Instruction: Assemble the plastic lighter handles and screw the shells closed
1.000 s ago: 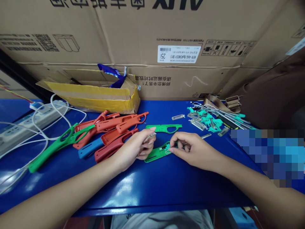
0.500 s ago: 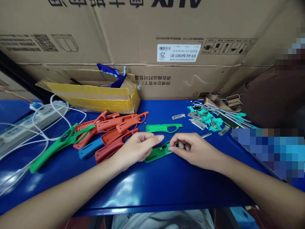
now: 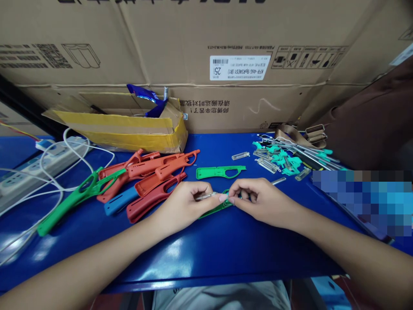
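My left hand is closed, with a clear plastic lighter tank between thumb and curled fingers. Its thumb meets the fingertips of my right hand, which pinch a small teal part; fingers hide most of it. Both hands hover over a green lighter shell half on the blue table, largely covered by them. Another green shell half lies flat just beyond, with a loose clear tank behind it.
Red, orange, blue and green lighter shells are piled left, beside a white power strip and cables. A yellow-taped carton stands behind. Teal parts, clear tanks and metal rods lie at right, near a strap.
My left hand has shifted its grip so the clear tank now shows in it, and its thumb has come to my right fingertips. My right hand has barely moved.
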Demonstrator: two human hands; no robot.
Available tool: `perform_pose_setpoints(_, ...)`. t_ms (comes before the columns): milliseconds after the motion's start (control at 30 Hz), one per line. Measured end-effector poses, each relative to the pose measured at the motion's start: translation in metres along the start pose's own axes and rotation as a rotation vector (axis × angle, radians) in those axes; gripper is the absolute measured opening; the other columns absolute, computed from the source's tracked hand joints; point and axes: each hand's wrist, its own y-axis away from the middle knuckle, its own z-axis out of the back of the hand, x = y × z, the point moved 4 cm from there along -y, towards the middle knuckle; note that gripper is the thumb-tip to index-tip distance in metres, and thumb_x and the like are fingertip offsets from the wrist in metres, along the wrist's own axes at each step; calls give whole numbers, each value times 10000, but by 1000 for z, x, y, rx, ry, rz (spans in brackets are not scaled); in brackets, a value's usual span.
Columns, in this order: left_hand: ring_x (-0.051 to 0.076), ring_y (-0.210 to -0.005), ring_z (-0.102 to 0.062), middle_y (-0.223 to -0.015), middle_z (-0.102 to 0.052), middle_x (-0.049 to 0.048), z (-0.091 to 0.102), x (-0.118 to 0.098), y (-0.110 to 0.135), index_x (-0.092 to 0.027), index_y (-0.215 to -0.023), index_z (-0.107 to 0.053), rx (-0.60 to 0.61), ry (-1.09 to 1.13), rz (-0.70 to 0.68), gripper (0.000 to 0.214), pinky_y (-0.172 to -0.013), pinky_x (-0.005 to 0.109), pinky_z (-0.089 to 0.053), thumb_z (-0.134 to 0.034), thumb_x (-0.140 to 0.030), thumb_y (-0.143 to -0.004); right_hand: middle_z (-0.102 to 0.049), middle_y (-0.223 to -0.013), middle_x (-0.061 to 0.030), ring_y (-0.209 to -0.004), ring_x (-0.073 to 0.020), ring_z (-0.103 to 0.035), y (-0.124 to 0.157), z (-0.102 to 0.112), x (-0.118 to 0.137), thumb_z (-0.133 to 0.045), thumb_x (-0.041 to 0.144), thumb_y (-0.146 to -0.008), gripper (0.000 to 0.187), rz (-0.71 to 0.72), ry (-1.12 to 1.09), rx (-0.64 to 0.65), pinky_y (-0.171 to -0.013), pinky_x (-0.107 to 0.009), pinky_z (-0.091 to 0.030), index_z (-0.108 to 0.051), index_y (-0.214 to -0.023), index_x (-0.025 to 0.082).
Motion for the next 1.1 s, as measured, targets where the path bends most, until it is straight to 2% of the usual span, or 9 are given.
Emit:
perform_pose_setpoints(267,125,-680,-442,-725,-512,-14,-3,0,2,-157,-796,-637,55,-9,-18,376,-607,237,-333,-595,-501,-943,-487,-568,70,-487,-73,-384,0,1,-2,-616,212,-877,100,7,-10,-3,-489,-215,-311,-713,-866,189)
perform_pose_setpoints(400,144,-750,-548,-818,-630,10,-3,-2,2,-163,-892,-678,68,-89,-98,317,-669,237,-411,-547,-435,-992,-525,-604,57,-504,-73,-405,0,1,-1,-608,220,-897,118,43,-23,-6,-498,-214,-328,-721,-889,187)
perform_pose_setpoints(500,153,-814,-616,-938,-697,22,-2,-4,3,-184,-1045,-688,51,-149,-164,248,-706,236,-454,-548,-384,-1001,-556,-636,45,-522,-73,-427,0,1,1,-599,232,-915,139,63,-28,-9,-498,-213,-332,-729,-900,185)
perform_pose_setpoints(600,148,-858,-641,-1005,-711,13,0,-6,4,-207,-1155,-655,30,-222,-238,224,-738,236,-474,-547,-338,-1008,-555,-637,45,-531,-73,-432,1,1,1,-606,242,-921,136,67,-22,-19,-498,-211,-333,-729,-903,187)
perform_pose_setpoints(733,127,-924,-649,-1040,-708,4,1,-9,5,-204,-1106,-670,-4,-310,-334,189,-834,228,-479,-521,-294,-1031,-542,-632,50,-525,-71,-425,1,2,1,-610,238,-921,119,64,-21,-35,-492,-209,-334,-715,-894,189)
perform_pose_setpoints(900,127,-993,-650,-1082,-704,13,1,-8,3,-199,-1125,-673,-10,-356,-369,191,-906,234,-485,-525,-278,-1035,-531,-631,55,-524,-69,-424,-1,3,2,-611,247,-926,108,53,-33,-45,-487,-204,-337,-694,-888,191)
perform_pose_setpoints(1100,136,-1071,-649,-1181,-699,25,0,-6,3,-203,-1242,-637,1,-385,-398,244,-953,245,-483,-550,-271,-1024,-525,-632,59,-531,-69,-427,0,2,1,-611,235,-925,98,61,-32,-51,-491,-202,-342,-696,-900,196)
